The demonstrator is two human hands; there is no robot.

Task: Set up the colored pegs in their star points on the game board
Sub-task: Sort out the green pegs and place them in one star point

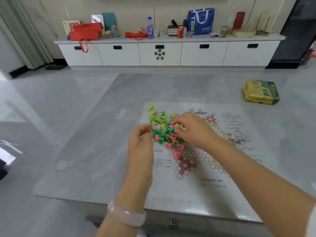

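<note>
While the pegs (164,130) are lying in a mixed green, yellow and pink heap on the game board's (193,168) upper left part, we are working both hands into them. Our right hand (191,129), at the heap's 3 o'clock edge, is pinching a yellow peg (182,127) between curled fingertips. Our left hand (141,142), at 9 o'clock, is half curled, fingertips touching the heap; whether it is holding anything we cannot tell. The board is lying flat on the grey bench (102,134), with a yellow-green box (260,92) sitting at 2 o'clock.
</note>
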